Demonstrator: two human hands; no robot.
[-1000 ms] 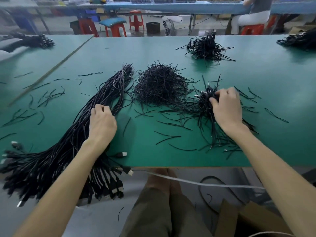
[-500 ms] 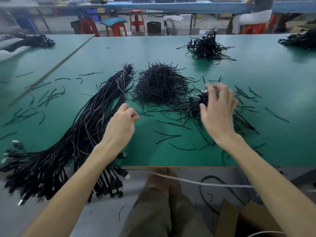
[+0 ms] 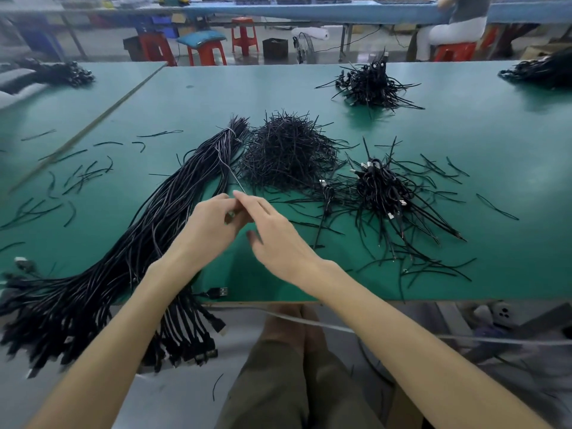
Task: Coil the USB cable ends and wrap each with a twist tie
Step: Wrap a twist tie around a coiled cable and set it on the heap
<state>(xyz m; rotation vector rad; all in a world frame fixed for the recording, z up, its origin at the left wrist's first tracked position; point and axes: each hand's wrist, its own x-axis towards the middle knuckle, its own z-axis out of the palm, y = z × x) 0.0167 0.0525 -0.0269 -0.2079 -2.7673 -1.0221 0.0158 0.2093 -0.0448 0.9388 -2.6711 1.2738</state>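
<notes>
A thick bundle of black USB cables [image 3: 148,230] lies slantwise on the green table [image 3: 216,100], its plug ends hanging over the near edge. One thin cable [image 3: 227,167] rises out of the bundle to my hands. My left hand [image 3: 210,226] pinches it between thumb and fingers. My right hand [image 3: 275,236] meets the left one, its fingertips on the same cable. Behind them sits a heap of black twist ties [image 3: 288,150]. To its right lies a pile of coiled, tied cables [image 3: 383,187].
Loose twist ties [image 3: 77,178] are scattered at the left and around the coiled pile. A second tied pile [image 3: 371,82] sits at the far side, more cables [image 3: 538,69] at the far right. A seated person [image 3: 455,23] and red stools are beyond the table.
My right hand left the coiled pile and swung left to meet my left hand. My left hand lifted off the bundle, drawing one cable up toward the middle.
</notes>
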